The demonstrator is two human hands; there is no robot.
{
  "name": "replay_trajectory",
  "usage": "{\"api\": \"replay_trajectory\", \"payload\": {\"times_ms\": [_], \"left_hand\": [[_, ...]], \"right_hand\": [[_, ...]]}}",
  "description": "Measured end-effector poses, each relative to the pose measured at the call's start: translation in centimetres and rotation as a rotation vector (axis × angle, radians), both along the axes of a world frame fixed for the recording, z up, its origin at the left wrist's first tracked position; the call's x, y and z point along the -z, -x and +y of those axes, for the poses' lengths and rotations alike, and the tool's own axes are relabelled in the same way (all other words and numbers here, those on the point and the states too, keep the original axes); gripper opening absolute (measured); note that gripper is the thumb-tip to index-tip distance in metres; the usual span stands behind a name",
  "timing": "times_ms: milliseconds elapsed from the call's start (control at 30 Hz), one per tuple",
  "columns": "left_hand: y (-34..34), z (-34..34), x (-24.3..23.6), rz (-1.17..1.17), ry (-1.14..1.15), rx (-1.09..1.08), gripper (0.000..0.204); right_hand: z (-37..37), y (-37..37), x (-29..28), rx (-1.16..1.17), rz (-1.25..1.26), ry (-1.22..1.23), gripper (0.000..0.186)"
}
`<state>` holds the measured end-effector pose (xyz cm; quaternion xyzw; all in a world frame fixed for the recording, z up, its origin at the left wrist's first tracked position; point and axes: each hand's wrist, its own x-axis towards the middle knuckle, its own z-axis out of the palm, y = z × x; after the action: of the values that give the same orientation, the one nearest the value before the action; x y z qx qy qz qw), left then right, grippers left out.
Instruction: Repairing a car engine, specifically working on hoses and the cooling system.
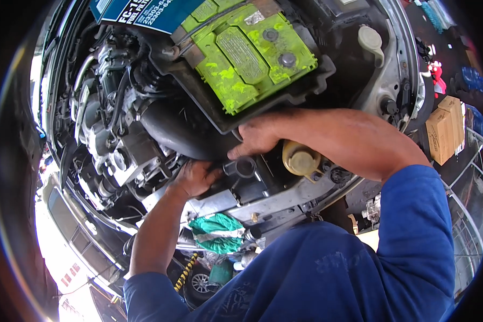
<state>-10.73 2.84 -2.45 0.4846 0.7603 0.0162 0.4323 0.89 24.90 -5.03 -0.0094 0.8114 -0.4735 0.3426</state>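
Observation:
Both hands are inside an open engine bay. My left hand bends its fingers around the side of a black plastic part with a round opening; its fingertips are partly hidden. On the other side, my right hand reaches in below the black battery tray. Its thumb lies against the end of a wide black air duct, while the other fingers are curled and partly out of sight. What either hand grips is hard to make out. Above the hands sits a battery with a bright yellow-green top.
A blue box lies beyond the battery. A yellowed reservoir cap stands below my right forearm. Green cloth hangs at the front crossmember. Engine parts crowd the left. Cardboard boxes are on the ground at right.

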Motion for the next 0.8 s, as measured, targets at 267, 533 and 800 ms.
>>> {"api": "replay_trajectory", "payload": {"times_ms": [267,533,800], "left_hand": [[-2.0,3.1,-7.2,0.11,0.418,-0.027,0.038],[-2.2,2.7,-5.2,0.119,0.506,-0.099,0.041],[-1.1,-0.3,-0.4,0.016,0.182,-0.233,0.033]], "right_hand": [[0.3,-0.6,-0.6,0.028,0.046,-0.001,0.072],[0.5,-0.4,-0.7,0.048,0.012,0.022,0.071],[-0.6,-0.1,1.4,0.055,0.085,-0.023,0.067]]}}
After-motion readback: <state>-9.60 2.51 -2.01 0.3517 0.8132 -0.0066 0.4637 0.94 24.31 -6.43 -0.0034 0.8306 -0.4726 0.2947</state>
